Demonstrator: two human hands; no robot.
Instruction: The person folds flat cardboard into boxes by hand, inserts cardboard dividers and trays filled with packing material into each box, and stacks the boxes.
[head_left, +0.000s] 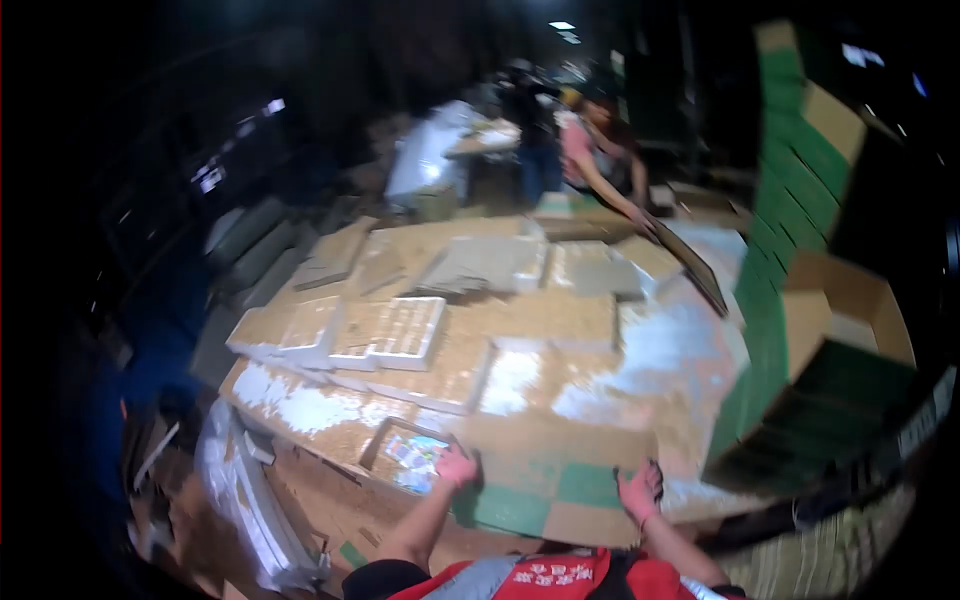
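Note:
A flat cardboard piece (555, 480) with green patches lies at the near edge of the table, between my two hands. My left hand (457, 466) is at its left edge, beside a small open box (372, 450) that holds colourful printed papers (415, 453). At the right edge of the cardboard is my right hand (640, 490), its fingers partly spread. Blur hides whether the fingers of my left hand grip the cardboard.
White trays (410, 330) and grey sheets (480, 262) cover much of the dusty table (690, 350). Across it a person (600, 150) holds a flat panel (692, 268). Green cartons (790, 200) are stacked at right, near an open carton (850, 300). Another person (532, 120) stands farther back.

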